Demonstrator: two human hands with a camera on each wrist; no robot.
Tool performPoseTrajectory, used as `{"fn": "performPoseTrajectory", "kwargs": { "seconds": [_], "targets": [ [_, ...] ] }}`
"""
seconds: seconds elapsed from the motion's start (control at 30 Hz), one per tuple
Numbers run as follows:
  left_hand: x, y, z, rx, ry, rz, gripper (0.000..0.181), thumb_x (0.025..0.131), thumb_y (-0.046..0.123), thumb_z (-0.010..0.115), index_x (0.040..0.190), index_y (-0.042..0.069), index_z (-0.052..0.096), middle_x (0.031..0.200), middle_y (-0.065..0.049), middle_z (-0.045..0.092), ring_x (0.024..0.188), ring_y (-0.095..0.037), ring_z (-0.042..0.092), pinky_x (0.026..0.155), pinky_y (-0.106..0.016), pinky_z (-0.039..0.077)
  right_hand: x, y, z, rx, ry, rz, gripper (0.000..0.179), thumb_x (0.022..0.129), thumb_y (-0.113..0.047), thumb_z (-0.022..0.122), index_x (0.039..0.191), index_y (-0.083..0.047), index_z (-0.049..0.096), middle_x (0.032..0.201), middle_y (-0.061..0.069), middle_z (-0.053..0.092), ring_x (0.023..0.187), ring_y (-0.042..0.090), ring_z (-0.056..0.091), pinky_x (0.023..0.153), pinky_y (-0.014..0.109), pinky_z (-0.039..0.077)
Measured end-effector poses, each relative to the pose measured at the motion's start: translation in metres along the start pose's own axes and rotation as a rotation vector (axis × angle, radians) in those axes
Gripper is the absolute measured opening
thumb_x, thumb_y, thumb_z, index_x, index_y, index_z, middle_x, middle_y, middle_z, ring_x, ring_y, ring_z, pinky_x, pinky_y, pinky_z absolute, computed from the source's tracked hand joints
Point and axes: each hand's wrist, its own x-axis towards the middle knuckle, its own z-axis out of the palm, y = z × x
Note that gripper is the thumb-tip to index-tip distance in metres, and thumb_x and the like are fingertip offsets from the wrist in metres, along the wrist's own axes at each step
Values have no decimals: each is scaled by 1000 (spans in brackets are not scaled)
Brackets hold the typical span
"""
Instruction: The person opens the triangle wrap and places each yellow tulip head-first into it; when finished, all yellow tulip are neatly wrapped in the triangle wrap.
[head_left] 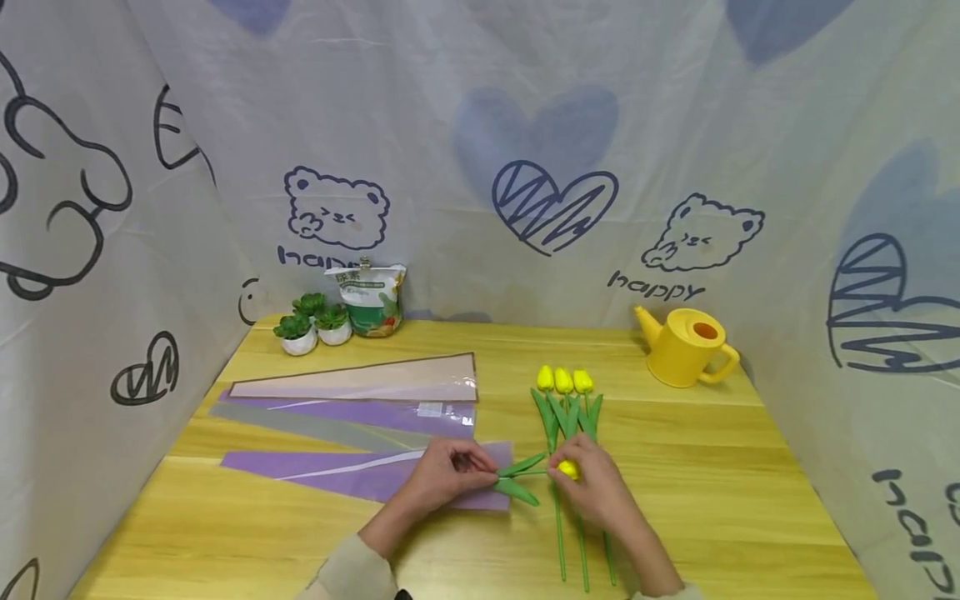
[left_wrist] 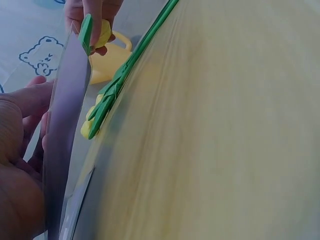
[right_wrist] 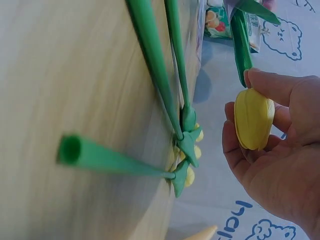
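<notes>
Tulip up front, level above the bench, between the two hands and toward the near edge! The right hand pinches its stem just under the yellow bloom, and that bloom sits neatly inside the curve of the fingers. Across on the other side, the left hand grips the purple sleeve by its wide end, thumb and fingertips right where the leaves branch out. The lower stem looks to be inside the film already; how far down it reaches, I can't tell.

So how to play this? Keep the stem in line with the sleeve's narrow tip, which points at the left edge, and feed it gently. Those leaves are the danger: splayed at the mouth, they could catch and crumple the film, so fold them up along the stem first. Left fingers should hold the opening wide without pinching it flat. Right fingers, go easy on that bloom; push from the stem.

And watch the elbow room! Three more tulips lie under the right hand, stems toward the near edge, and a low forearm could sweep them aside.
</notes>
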Motion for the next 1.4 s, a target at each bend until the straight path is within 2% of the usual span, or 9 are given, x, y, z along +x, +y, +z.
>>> {"fn": "performPoseTrajectory", "kwargs": {
  "seconds": [0.17,0.37,0.63,0.87,1.1,1.4],
  "targets": [
    [2,3,2,18,-3,-18,12,82,11,87,91,8,80,83,-11,77,61,-3,57,55,-16,43,1,-3,6,-5,8,12,11,90,-12,80,89,-21,74,99,-7,61,98,13,59,86,34,51],
    [4,4,5,7,-8,-8,14,82,9,87,92,3,79,84,-18,76,60,-4,56,54,-16,43,3,-6,12,-30,24,0,11,90,-13,81,87,-22,74,96,-8,60,95,12,58,86,35,50],
    [6,8,6,32,-14,-23,12,81,11,88,91,10,80,84,-8,77,62,-3,57,56,-17,43,3,-11,19,-21,22,-6,12,91,-11,79,87,-21,73,97,-8,60,100,14,61,90,41,52],
    [6,10,9,32,-18,-5,13,81,12,88,92,9,80,84,-11,77,64,-5,59,57,-18,44,5,-15,22,-17,11,-1,11,91,-12,79,88,-21,73,98,-7,60,100,17,60,90,41,50],
    [7,10,9,43,-19,-9,13,81,12,88,91,10,80,84,-8,77,66,-5,60,59,-18,45,6,-16,27,-29,13,-19,10,91,-11,79,87,-19,73,97,-5,60,98,17,60,88,42,50],
    [8,10,9,49,-15,-5,13,81,10,88,91,10,80,82,-8,76,65,-5,60,58,-18,45,10,-21,31,-1,-5,-3,8,91,-13,78,89,-19,73,101,-5,61,100,17,60,91,42,51]
  ]
}}
